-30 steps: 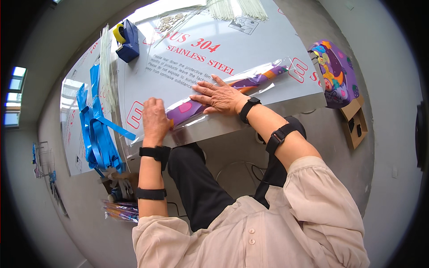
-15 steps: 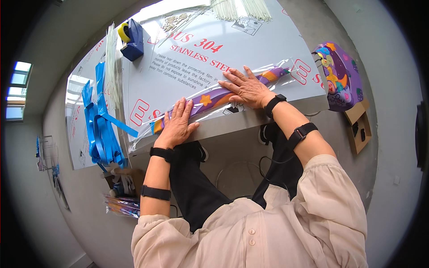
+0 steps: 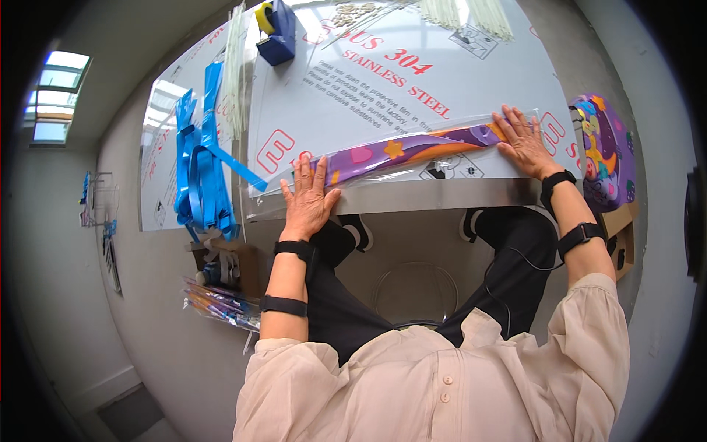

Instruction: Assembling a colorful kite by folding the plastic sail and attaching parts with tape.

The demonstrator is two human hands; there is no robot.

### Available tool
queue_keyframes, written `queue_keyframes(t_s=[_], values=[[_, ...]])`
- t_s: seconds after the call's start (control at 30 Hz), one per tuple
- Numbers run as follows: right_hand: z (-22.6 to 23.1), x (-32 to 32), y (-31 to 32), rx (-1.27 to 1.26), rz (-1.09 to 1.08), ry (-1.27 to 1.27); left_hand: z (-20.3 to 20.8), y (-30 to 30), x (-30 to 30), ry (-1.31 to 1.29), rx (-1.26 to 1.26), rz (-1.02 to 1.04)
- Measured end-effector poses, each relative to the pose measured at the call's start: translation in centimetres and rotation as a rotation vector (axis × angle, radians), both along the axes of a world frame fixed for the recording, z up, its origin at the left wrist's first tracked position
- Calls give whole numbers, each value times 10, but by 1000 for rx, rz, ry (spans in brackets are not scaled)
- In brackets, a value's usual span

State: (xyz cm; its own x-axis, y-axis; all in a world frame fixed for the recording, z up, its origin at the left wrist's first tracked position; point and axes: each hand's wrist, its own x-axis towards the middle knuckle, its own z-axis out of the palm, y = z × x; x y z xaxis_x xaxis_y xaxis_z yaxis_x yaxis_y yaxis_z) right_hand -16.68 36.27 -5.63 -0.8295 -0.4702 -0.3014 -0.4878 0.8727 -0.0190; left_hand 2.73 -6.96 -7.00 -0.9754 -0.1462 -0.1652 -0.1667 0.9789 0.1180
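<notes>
Having the plastic-wrapped purple strip (image 3: 420,151) lying lengthwise along the near edge of the counter (image 3: 442,195), showing orange bands, a star and a pink heart. Spreading the left hand (image 3: 308,202) wide, palm down, at the counter's near left corner, touching the strip's left end with the fingertips and gripping nothing. Spreading the right hand (image 3: 524,144) just as wide toward the counter's right end, laying flat fingers on the strip's other end, taking hold of nothing. Wearing black bands (image 3: 284,306) on both forearms, reaching in from the counter's near side. Seeing a blue tape holder (image 3: 278,44) toward the counter's far left, pale sticks (image 3: 234,81) on its left side, brown bits (image 3: 353,15) and other sticks (image 3: 491,20) at its far edge. Finding blue straps (image 3: 202,184) heaped on the counter's left part, a purple bag (image 3: 611,158) just off its right end, and shiny packets (image 3: 221,303) below its left corner.
</notes>
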Motion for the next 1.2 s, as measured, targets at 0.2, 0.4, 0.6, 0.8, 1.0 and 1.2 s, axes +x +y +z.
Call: queue_keyframes(t_s=[0.2,0.4,0.6,0.8,1.0,1.2], values=[[3,-1,-1,17,13,13,-5,-8,4,41,13,44],[27,35,-79,-160,236,97,1,-14,7,-41,39,41],[11,79,-175,-238,326,-1,11,-20,0,-23,103,40],[15,82,-185,-205,292,49,10,-86,-16,254,31,2],[-4,72,-190,-221,570,419,27,-114,-42,-125,253,-95],[36,33,-184,-310,612,687,33,-96,-38,167,669,59]])
